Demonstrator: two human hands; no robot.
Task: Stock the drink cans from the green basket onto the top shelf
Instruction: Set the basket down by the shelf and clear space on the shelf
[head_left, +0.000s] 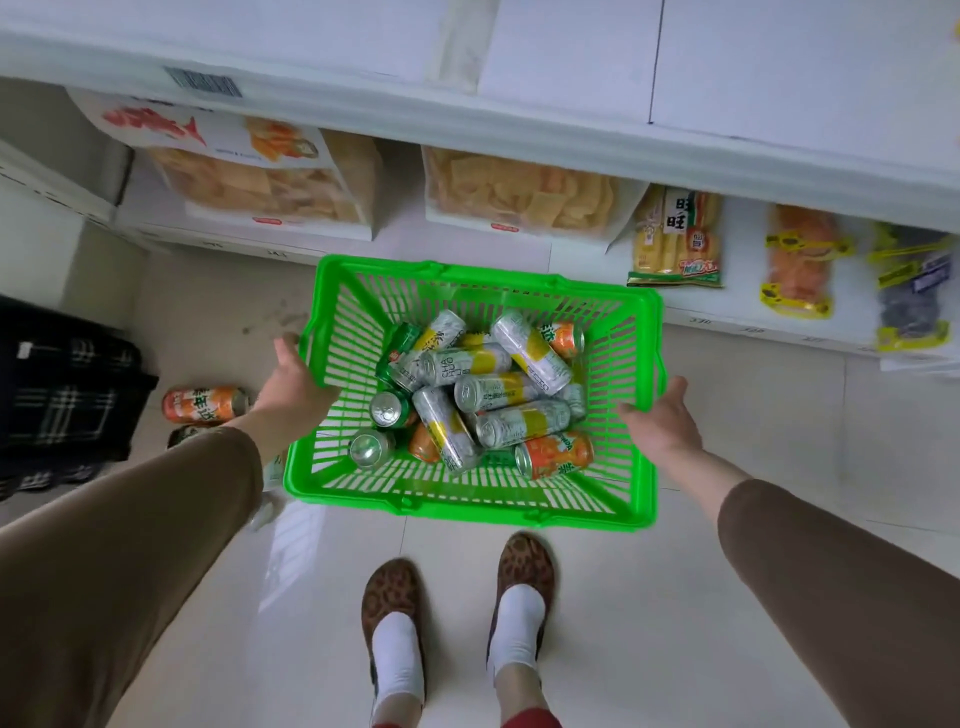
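A green plastic basket (467, 501) sits low in front of me, over the tiled floor. It holds several drink cans lying in a heap: silver-and-yellow ones (522, 423), orange ones (556, 454) and green ones (400, 343). My left hand (293, 382) rests on the basket's left rim with the thumb spread; its fingertips lie over the mesh wall. My right hand (665, 421) is at the right rim with fingers straight and the thumb touching the edge. The white top shelf (519, 67) runs across the upper frame and looks bare.
An orange can (205, 405) lies on the floor left of the basket. The lower shelf (395, 239) carries snack bags (519, 192). A dark plaid bundle (67, 384) stands at the far left. My feet in leopard slippers (395, 597) are just behind the basket.
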